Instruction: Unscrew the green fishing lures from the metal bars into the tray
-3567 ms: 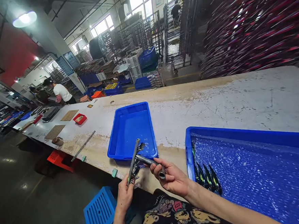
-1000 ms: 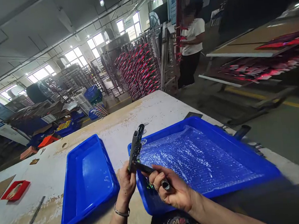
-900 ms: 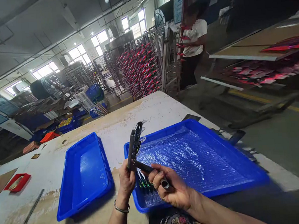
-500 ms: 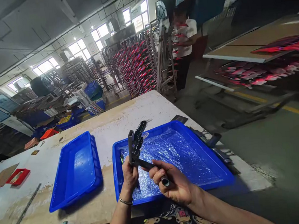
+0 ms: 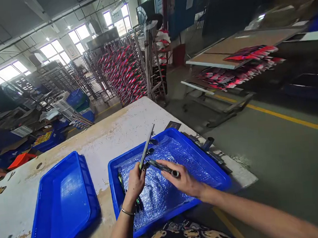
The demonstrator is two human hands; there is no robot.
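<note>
My left hand (image 5: 136,180) is closed round the lower end of a long metal bar (image 5: 146,146), which slants up and away over the tray. Glossy dark pieces (image 5: 150,151) show along the bar's right side; their kind is hard to make out. In my right hand (image 5: 181,179) is a dark tube-shaped tool (image 5: 163,167), its open end towards me and its far end at the bar near my left fingers. Below both hands sits a blue tray (image 5: 115,194) lined with clear bubble wrap (image 5: 164,191). Slim dark green shiny pieces (image 5: 139,204) lie at its left side.
Another blue tray (image 5: 91,189) stands to the left on the worn table (image 5: 116,131). Tools and a short pipe (image 5: 208,143) lie along the right edge. Beyond are racks of red fish-shaped pieces (image 5: 123,72), a partly hidden person (image 5: 162,42) and a loaded trolley (image 5: 212,59).
The bar has turned so its narrow edge shows, and it leans further right. My right hand has risen slightly with the tool. The view has swung to the right.
</note>
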